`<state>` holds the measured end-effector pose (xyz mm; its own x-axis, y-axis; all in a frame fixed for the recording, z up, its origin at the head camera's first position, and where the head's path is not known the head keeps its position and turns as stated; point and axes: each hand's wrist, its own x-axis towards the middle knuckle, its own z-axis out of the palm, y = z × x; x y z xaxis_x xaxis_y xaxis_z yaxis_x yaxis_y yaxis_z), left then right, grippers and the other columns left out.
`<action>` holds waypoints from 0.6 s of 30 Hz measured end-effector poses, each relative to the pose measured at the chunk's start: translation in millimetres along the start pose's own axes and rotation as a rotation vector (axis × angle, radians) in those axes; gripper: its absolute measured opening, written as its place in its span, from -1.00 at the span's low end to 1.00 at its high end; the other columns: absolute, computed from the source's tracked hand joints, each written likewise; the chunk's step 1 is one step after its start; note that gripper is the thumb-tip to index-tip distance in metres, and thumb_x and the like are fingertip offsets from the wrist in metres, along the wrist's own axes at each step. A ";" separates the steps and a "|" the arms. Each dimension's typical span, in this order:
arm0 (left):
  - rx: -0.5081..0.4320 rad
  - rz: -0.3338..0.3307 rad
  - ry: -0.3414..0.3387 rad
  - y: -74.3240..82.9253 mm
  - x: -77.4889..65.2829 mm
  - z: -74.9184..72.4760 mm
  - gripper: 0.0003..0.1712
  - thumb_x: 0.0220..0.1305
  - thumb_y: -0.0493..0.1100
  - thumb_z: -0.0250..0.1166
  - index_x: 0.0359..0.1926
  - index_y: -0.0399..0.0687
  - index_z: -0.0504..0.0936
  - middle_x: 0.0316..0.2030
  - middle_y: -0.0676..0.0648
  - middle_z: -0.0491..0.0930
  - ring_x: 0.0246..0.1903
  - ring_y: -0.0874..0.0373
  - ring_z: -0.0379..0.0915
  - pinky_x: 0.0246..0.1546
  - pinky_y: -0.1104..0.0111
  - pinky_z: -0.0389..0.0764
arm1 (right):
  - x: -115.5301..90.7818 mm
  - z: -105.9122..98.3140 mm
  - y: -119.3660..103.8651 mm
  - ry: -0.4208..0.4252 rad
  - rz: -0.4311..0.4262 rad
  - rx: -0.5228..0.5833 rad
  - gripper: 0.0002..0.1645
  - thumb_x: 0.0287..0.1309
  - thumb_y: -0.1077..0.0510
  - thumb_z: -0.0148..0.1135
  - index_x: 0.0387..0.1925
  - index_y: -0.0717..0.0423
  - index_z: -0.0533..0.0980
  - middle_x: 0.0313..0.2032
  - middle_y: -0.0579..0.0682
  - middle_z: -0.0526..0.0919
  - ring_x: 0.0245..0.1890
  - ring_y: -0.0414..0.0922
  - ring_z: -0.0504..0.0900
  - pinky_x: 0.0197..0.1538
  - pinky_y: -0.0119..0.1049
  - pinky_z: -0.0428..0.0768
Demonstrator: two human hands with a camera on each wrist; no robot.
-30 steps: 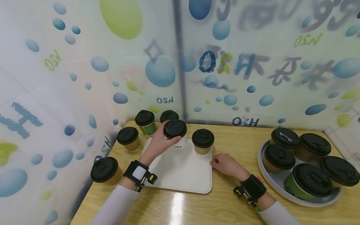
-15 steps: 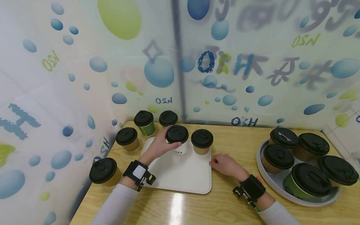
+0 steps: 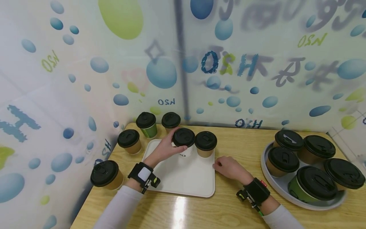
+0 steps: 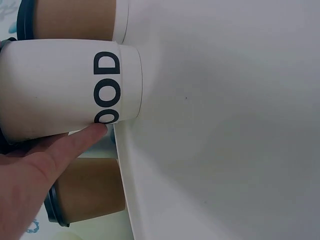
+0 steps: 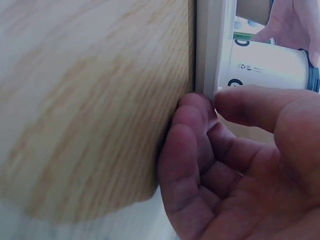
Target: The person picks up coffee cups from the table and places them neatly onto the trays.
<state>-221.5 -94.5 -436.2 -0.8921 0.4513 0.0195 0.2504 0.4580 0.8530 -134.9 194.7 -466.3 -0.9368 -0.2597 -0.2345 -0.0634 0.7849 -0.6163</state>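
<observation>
My left hand [image 3: 166, 149] grips a white paper cup [image 3: 186, 152] with a black lid, thumb on the near side. The cup is upright over the back of the white tray [image 3: 183, 181]; dark lettering shows near its base in the left wrist view. Whether its base rests fully on the tray is hard to tell. Right beside it, a brown paper cup [image 3: 205, 152] with a black lid stands at the tray's back right corner. At the tray's right edge, my right hand [image 3: 230, 168] pinches the rim between thumb and curled fingers [image 5: 182, 150].
Behind and left of the tray stand a green cup [image 3: 150, 131], a brown cup [image 3: 171, 121] and two more lidded cups, one [image 3: 130, 142] farther back than the other [image 3: 107, 175]. A round grey tray [image 3: 286, 197] with several lidded cups is at right. Patterned walls border the table.
My left hand has moved the white cup toward me, then right, up to the brown cup on the tray. My right hand has stayed at the tray's edge.
</observation>
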 end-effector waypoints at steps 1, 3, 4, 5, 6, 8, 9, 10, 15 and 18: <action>-0.002 -0.001 -0.001 0.0 -0.4 -0.2 0.12 0.20 -0.01 0.53 0.62 -0.08 0.08 0.46 -0.25 0.32 0.43 -0.17 0.27 0.30 -0.08 0.44 | -0.3 -0.1 -0.7 0.000 0.001 -0.001 -0.68 0.44 0.17 0.20 -0.51 0.06 0.52 -0.63 -0.10 0.35 -0.61 -0.16 0.35 -0.44 -0.32 0.25; -0.002 -0.006 -0.020 0.2 -1.9 -1.8 0.19 0.20 0.05 0.52 0.65 -0.09 0.00 0.51 -0.26 0.24 0.47 -0.19 0.20 0.33 -0.11 0.39 | -0.9 -0.4 -1.7 -0.002 0.005 0.001 -0.68 0.45 0.17 0.20 -0.51 0.06 0.52 -0.63 -0.10 0.36 -0.61 -0.17 0.35 -0.45 -0.32 0.25; -0.004 -0.011 -0.036 0.5 -3.6 -3.8 0.23 0.21 0.09 0.52 0.66 -0.09 -0.06 0.54 -0.26 0.17 0.49 -0.21 0.16 0.34 -0.12 0.39 | -1.1 -0.3 -2.4 -0.006 0.008 0.003 -0.68 0.45 0.17 0.20 -0.51 0.06 0.52 -0.63 -0.10 0.36 -0.61 -0.17 0.35 -0.45 -0.32 0.25; -0.007 -0.015 -0.052 1.4 -5.2 -6.4 0.26 0.22 0.12 0.51 0.67 -0.07 -0.12 0.57 -0.25 0.12 0.51 -0.21 0.12 0.35 -0.12 0.38 | -1.4 -0.5 -3.4 -0.009 0.014 0.007 -0.68 0.45 0.17 0.20 -0.51 0.06 0.52 -0.63 -0.10 0.36 -0.61 -0.17 0.35 -0.45 -0.33 0.25; -0.015 -0.015 -0.064 2.6 -7.2 -9.9 0.28 0.24 0.13 0.50 0.68 -0.06 -0.18 0.59 -0.24 0.07 0.53 -0.21 0.07 0.35 -0.13 0.37 | -1.6 -0.7 -4.1 -0.013 0.016 0.011 -0.68 0.45 0.17 0.20 -0.51 0.06 0.52 -0.63 -0.10 0.36 -0.61 -0.17 0.35 -0.45 -0.33 0.25; -0.011 0.007 -0.058 4.5 -11.0 -18.7 0.26 0.29 0.12 0.46 0.68 -0.08 -0.20 0.60 -0.24 0.03 0.53 -0.25 0.03 0.34 -0.15 0.38 | -1.7 -0.7 -4.7 -0.019 0.020 0.019 -0.68 0.45 0.17 0.20 -0.51 0.06 0.52 -0.63 -0.10 0.37 -0.61 -0.17 0.36 -0.46 -0.32 0.26; -0.021 0.030 -0.038 5.5 -12.4 -23.5 0.19 0.33 0.07 0.43 0.67 -0.12 -0.16 0.59 -0.25 0.05 0.53 -0.26 0.04 0.34 -0.15 0.37 | -1.8 -0.8 -4.9 -0.022 0.020 0.019 -0.68 0.45 0.17 0.20 -0.51 0.06 0.51 -0.62 -0.09 0.37 -0.61 -0.16 0.36 -0.46 -0.32 0.26; -0.029 0.052 0.001 7.4 -13.8 -28.4 0.11 0.36 0.00 0.41 0.65 -0.17 -0.07 0.57 -0.26 0.11 0.51 -0.27 0.09 0.33 -0.16 0.38 | -1.9 -0.9 -5.0 -0.023 0.019 0.018 -0.68 0.45 0.17 0.19 -0.50 0.06 0.51 -0.62 -0.09 0.37 -0.61 -0.16 0.36 -0.46 -0.32 0.26; -0.016 0.116 0.300 8.1 -7.8 -42.1 -0.36 0.41 -0.25 0.32 0.43 -0.34 0.38 0.35 -0.32 0.43 0.34 -0.25 0.40 0.24 -0.09 0.51 | -1.9 -1.8 -4.5 -0.016 0.019 0.004 -0.68 0.45 0.17 0.19 -0.51 0.06 0.50 -0.62 -0.10 0.36 -0.60 -0.16 0.35 -0.45 -0.32 0.25; 0.016 0.065 0.401 1.6 1.8 -41.2 -0.36 0.42 -0.25 0.31 0.43 -0.34 0.37 0.34 -0.31 0.42 0.32 -0.22 0.42 0.24 -0.04 0.53 | -1.9 -1.7 -5.7 -0.021 0.018 0.016 -0.67 0.45 0.17 0.19 -0.52 0.06 0.50 -0.62 -0.09 0.35 -0.61 -0.16 0.34 -0.45 -0.32 0.25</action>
<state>-238.1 -124.6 -413.3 -0.9494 0.1467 0.2778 0.3141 0.4518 0.8350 -133.3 191.7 -461.0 -0.9304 -0.2575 -0.2608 -0.0412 0.7804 -0.6239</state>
